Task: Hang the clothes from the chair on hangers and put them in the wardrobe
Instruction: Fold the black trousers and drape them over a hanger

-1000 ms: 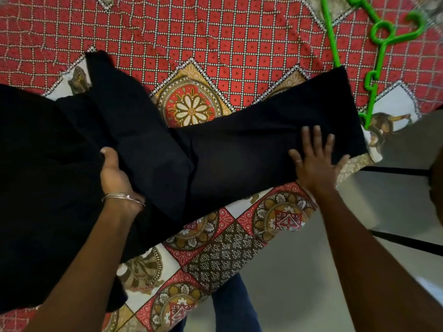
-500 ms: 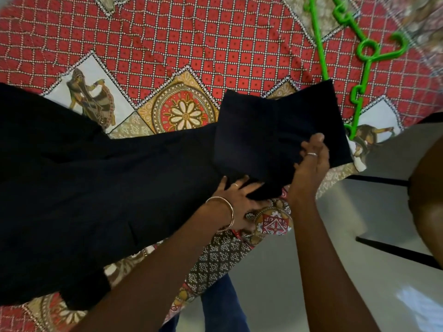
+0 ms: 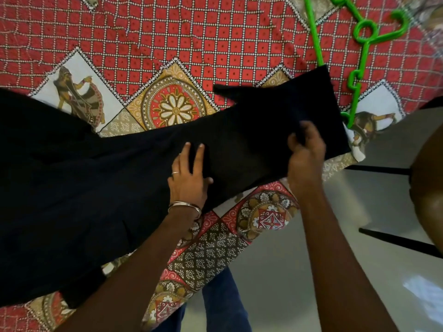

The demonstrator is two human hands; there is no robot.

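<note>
Black cloth, the garment, is lying across the patterned bedspread along its near edge. The left hand is pressing it flat, fingers straight; the right hand is pinching the folded end. A green hanger is resting toward the bedspread's right corner.

A bedroom in a home.

Under and beyond both hands spreads a printed bedspread, red squares with floral medallions and dancer figures, its edge dropping off just below the wrists. A black garment lies across it, and green plastic hangers rest beyond the right hand. To that hand's right and below it shows a pale smooth floor with thin dark chair legs.
</note>
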